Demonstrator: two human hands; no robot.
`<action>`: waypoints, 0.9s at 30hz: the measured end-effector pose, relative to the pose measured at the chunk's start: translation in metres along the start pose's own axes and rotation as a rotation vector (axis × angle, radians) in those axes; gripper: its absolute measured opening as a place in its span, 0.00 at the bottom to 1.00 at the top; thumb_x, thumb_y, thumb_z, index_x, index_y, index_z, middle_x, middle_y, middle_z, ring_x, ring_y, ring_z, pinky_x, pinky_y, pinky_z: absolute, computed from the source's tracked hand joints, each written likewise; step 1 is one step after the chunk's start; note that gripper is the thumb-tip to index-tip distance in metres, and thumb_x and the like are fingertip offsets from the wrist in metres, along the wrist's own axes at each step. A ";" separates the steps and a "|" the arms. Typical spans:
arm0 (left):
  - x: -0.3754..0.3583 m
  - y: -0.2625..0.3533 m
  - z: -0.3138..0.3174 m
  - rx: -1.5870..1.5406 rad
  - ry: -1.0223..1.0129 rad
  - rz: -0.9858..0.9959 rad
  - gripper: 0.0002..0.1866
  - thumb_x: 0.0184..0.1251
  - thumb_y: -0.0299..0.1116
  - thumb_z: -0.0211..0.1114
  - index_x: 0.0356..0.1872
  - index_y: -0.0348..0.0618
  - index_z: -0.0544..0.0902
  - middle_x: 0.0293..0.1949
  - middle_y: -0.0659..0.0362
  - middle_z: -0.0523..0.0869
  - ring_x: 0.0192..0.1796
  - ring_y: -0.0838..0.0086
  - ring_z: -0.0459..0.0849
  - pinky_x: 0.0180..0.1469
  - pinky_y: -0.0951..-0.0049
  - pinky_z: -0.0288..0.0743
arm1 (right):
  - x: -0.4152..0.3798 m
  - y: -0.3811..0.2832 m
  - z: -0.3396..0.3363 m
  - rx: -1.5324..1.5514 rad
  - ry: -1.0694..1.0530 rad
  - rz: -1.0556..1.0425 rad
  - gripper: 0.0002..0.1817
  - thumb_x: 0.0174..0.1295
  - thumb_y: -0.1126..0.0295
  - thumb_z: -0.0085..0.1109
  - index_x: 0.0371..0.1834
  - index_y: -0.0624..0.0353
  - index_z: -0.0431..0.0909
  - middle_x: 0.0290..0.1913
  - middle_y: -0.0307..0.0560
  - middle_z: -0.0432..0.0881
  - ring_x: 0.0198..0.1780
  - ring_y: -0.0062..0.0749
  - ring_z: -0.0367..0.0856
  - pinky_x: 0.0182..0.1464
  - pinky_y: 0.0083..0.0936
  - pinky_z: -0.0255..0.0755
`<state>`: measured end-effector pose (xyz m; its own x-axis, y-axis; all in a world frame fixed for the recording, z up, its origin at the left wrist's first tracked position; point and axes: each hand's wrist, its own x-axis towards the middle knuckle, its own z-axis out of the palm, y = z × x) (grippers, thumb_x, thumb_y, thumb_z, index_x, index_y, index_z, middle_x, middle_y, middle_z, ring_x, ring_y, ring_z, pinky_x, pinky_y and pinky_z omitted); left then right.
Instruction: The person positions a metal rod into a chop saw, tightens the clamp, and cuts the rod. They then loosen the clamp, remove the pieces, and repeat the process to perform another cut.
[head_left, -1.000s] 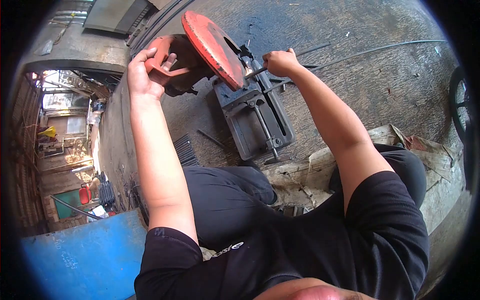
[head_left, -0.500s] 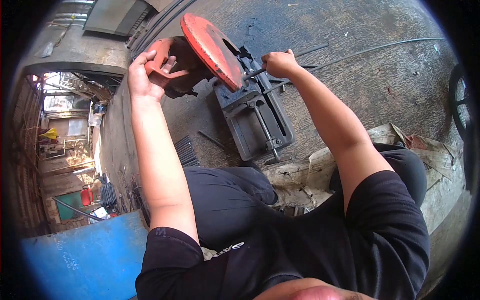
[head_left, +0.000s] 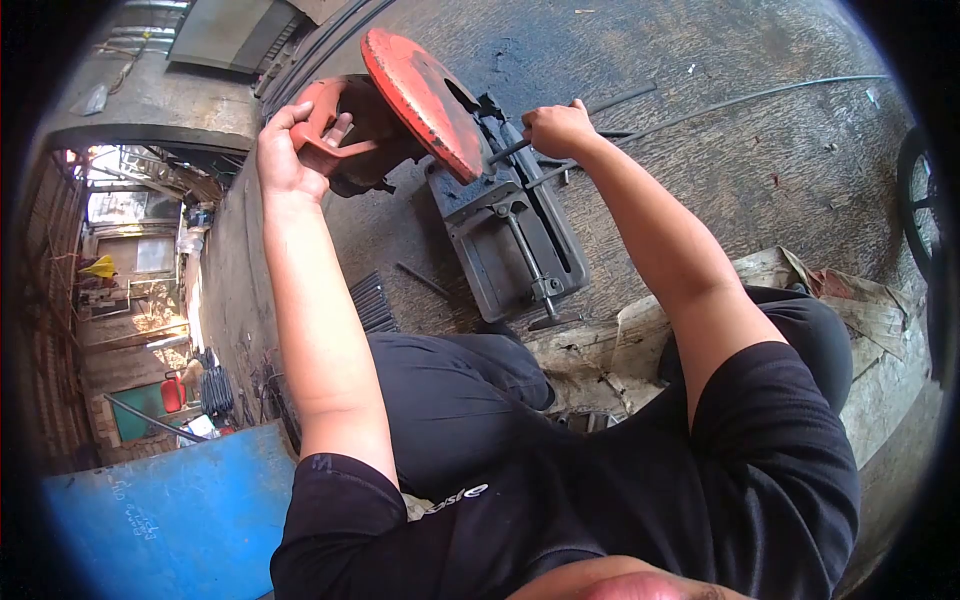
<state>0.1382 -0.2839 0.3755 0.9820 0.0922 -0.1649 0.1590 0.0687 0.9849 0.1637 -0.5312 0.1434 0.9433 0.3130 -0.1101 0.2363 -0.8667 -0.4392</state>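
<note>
A chop saw with a red blade guard (head_left: 415,95) and a grey metal base (head_left: 575,270) stands on the floor before me. My left hand (head_left: 293,155) is wrapped round the saw's red handle (head_left: 340,152). Under the guard, the blade is hidden from view. My right hand (head_left: 560,130) grips a dark metal rod (head_left: 625,99), whose near end runs to the saw beside the guard's lower edge. A clamp screw (head_left: 527,250) lies along the base.
Several short cut rods (head_left: 373,303) lie left of the base, with one loose rod (head_left: 425,280) near them. A long thin rod (head_left: 740,103) crosses the floor. A blue panel (head_left: 170,500) is at lower left, a wheel (head_left: 918,200) at the right edge.
</note>
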 end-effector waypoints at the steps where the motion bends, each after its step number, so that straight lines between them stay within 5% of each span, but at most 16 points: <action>1: 0.000 0.000 0.001 -0.007 -0.003 0.016 0.25 0.58 0.33 0.55 0.58 0.33 0.69 0.54 0.46 0.74 0.48 0.57 0.78 0.51 0.50 0.78 | 0.000 0.001 0.000 0.000 0.000 0.000 0.17 0.61 0.59 0.47 0.50 0.45 0.80 0.49 0.44 0.83 0.54 0.40 0.80 0.63 0.55 0.54; 8: -0.002 0.001 0.005 -0.013 0.000 0.038 0.24 0.60 0.32 0.54 0.56 0.30 0.70 0.53 0.45 0.76 0.49 0.58 0.80 0.53 0.61 0.78 | -0.003 0.001 0.001 0.024 0.025 -0.008 0.16 0.61 0.59 0.48 0.49 0.45 0.80 0.47 0.44 0.84 0.52 0.39 0.81 0.60 0.52 0.57; 27: -0.002 -0.001 0.004 -0.030 0.000 0.055 0.25 0.58 0.32 0.55 0.56 0.30 0.70 0.53 0.44 0.76 0.50 0.57 0.79 0.54 0.59 0.78 | -0.004 0.003 0.004 0.032 0.030 -0.010 0.16 0.60 0.60 0.48 0.48 0.44 0.80 0.46 0.43 0.85 0.50 0.37 0.82 0.55 0.49 0.60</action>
<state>0.1367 -0.2877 0.3752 0.9892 0.0962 -0.1108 0.1018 0.0936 0.9904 0.1592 -0.5336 0.1385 0.9475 0.3097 -0.0789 0.2389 -0.8503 -0.4689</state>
